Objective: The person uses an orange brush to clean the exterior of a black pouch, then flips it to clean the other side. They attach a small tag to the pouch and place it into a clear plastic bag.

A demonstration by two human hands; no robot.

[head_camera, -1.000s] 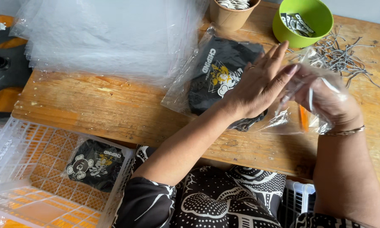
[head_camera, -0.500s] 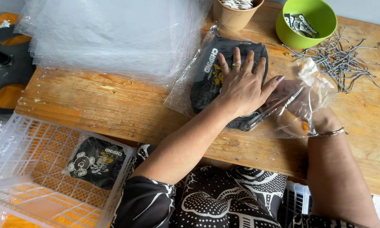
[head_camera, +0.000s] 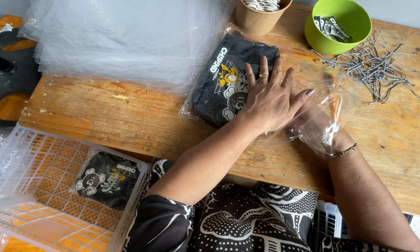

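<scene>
while left hand (head_camera: 268,100) presses flat, fingers spread | bagged black garment (head_camera: 231,84) lies tilted | right hand (head_camera: 319,128) inside bag, grip unclear

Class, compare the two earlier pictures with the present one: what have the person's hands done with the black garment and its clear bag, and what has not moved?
The left hand slid up onto the black garment, pressing it flat; the right hand went deeper inside the clear bag. The green bowl, cords and basket stayed put.

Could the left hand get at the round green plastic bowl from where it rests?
Probably yes: the left hand lies flat on the bagged black garment, holding nothing, and bare wooden tabletop separates it from the green bowl.
</scene>
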